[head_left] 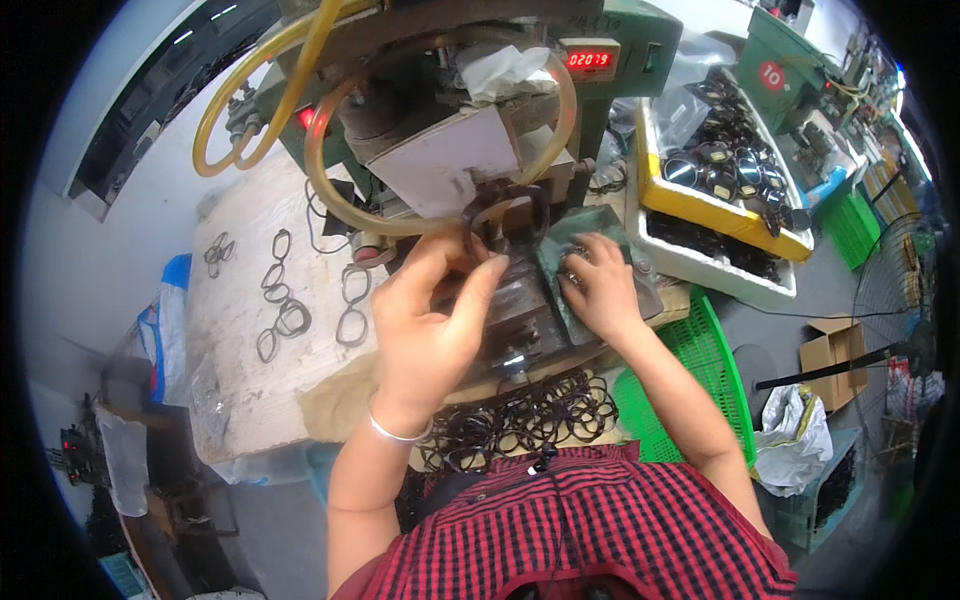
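Note:
My left hand [430, 305], with a bangle at the wrist, pinches a dark eyeglass frame [508, 208] between thumb and fingers. The frame is held up at the front of a green bench machine [635, 50], over its dark metal fixture [520, 310]. Part of its rim is hidden behind my fingers. To the right, my right hand [605, 285] lies on a green metal block [570, 235] beside the fixture, its fingers apart and bent over a small part I cannot make out. A heap of dark eyeglass frames [520, 420] sits between my body and the machine.
Several loose frames [290, 318] lie on the worn board [230, 390] at left. A yellow hose [320, 190] loops before the machine. White foam boxes [700, 265] of frames and lenses stand at right, above a green basket [700, 350]. A fan [895, 290] stands farther right.

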